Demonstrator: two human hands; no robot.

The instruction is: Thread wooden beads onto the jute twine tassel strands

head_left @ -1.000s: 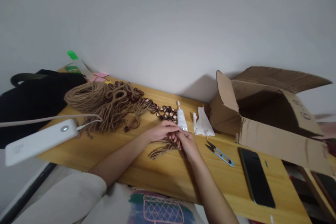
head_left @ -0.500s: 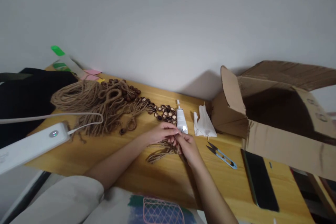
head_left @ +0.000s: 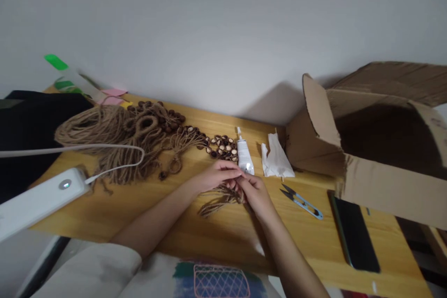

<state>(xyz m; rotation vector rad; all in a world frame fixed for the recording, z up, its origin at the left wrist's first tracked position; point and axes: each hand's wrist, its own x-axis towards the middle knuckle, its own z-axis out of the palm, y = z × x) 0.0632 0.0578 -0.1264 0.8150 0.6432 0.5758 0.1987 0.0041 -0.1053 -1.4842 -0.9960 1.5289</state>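
Both hands meet mid wooden worktop [head_left: 223,237], left hand [head_left: 218,176] and right hand [head_left: 256,193] over a small brown twine bundle [head_left: 216,200]. Behind them: dark wooden beads [head_left: 221,145], white glue tube [head_left: 244,157], crumpled white tissue [head_left: 277,162]. Far left: big jute cord heap [head_left: 118,137], white power bank [head_left: 38,200] before it. Right: blue thread snips [head_left: 303,197], black phone [head_left: 354,232], open cardboard box [head_left: 377,149] behind.

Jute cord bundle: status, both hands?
Left hand and right hand both pinching jute cord bundle on table. Glue tube just beyond fingers; thread snips lie apart.
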